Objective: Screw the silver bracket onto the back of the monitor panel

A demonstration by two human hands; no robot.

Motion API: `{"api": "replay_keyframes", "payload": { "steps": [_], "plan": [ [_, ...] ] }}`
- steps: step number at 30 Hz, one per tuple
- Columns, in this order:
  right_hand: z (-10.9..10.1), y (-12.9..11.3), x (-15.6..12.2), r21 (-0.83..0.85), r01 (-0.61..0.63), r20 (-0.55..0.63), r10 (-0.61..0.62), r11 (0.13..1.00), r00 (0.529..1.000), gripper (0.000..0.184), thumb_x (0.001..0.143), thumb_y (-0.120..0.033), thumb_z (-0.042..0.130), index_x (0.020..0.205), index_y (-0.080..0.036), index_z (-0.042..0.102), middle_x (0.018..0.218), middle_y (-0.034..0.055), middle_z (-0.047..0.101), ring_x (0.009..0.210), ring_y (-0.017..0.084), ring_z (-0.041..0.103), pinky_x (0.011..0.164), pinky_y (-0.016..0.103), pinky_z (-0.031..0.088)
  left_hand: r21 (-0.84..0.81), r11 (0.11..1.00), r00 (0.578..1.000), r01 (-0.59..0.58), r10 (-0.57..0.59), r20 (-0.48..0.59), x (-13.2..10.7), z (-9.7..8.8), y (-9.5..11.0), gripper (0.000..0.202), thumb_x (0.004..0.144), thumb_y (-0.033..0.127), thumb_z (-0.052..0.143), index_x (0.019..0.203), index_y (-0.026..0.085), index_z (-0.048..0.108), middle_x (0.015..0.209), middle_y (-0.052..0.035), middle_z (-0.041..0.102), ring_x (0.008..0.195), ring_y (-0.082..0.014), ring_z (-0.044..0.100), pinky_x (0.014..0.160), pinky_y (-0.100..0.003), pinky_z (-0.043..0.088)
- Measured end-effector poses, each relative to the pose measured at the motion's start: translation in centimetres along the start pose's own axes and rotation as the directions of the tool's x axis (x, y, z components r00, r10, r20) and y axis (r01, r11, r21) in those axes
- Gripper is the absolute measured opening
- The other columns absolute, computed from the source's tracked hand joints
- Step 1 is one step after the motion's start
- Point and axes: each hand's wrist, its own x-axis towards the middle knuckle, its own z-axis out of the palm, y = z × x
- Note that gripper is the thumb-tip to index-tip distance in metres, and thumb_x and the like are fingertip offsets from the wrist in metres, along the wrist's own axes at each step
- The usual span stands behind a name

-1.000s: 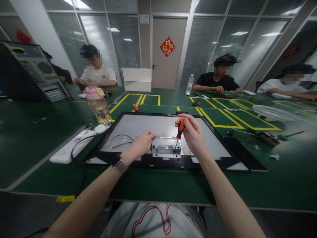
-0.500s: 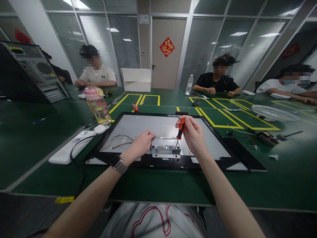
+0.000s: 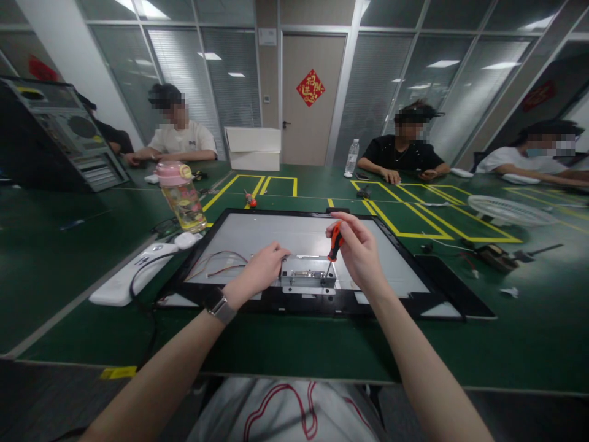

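Note:
A flat monitor panel with a black frame lies face down on the green table in front of me. Near its front edge sits a small metal bracket. My right hand is closed round an orange-handled screwdriver, held upright with its tip down on the bracket's right end. My left hand, with a watch on the wrist, rests curled against the bracket's left side, fingertips touching the metal. Thin coloured wires trail across the panel to the left of that hand.
A pink-lidded bottle and a white device with a black cable lie to the left. A computer case stands far left. A white fan grille and small parts lie right. Three people sit across the table; a white box is beyond.
My hands and the screwdriver have stayed almost still on the bracket. The right hand's fingers have shifted slightly on the handle. The people across the table have moved their arms a little.

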Motion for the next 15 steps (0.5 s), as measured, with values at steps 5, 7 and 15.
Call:
{"api": "replay_keyframes", "payload": {
  "steps": [5, 7, 15],
  "plan": [
    [0.36, -0.42, 0.02, 0.112, -0.005, 0.034, 0.002, 0.994, 0.999, 0.018, 0.094, -0.037, 0.053, 0.092, -0.023, 0.065, 0.078, -0.0001, 0.063, 0.071, 0.014, 0.062, 0.07, 0.03, 0.05, -0.006, 1.0, 1.0, 0.002, -0.002, 0.002, 0.04, 0.04, -0.02, 0.039, 0.093, 0.01, 0.037, 0.121, 0.016, 0.063, 0.108, -0.0101, 0.059, 0.095, -0.0194, 0.062, 0.091, -0.033, 0.049],
    [0.34, -0.41, 0.07, 0.129, -0.009, 0.035, 0.005, 0.992, 0.999, 0.018, 0.094, -0.036, 0.053, 0.091, -0.023, 0.065, 0.078, 0.0006, 0.064, 0.072, 0.014, 0.062, 0.07, 0.03, 0.05, -0.01, 1.0, 1.0, 0.002, -0.002, 0.003, 0.07, 0.1, -0.06, 0.039, 0.093, 0.01, 0.037, 0.121, 0.016, 0.063, 0.108, -0.01, 0.059, 0.095, -0.0193, 0.062, 0.091, -0.033, 0.049],
    [0.05, -0.31, 0.0, 0.012, 0.025, 0.027, -0.025, 1.0, 0.999, 0.022, 0.095, -0.037, 0.051, 0.098, -0.023, 0.068, 0.085, 0.0029, 0.068, 0.074, 0.017, 0.064, 0.072, 0.034, 0.052, -0.003, 1.0, 1.0, -0.014, 0.014, -0.01, 0.09, 0.18, -0.14, 0.039, 0.092, 0.01, 0.036, 0.12, 0.017, 0.063, 0.108, -0.0093, 0.059, 0.094, -0.0185, 0.062, 0.091, -0.032, 0.049]
  ]
}}
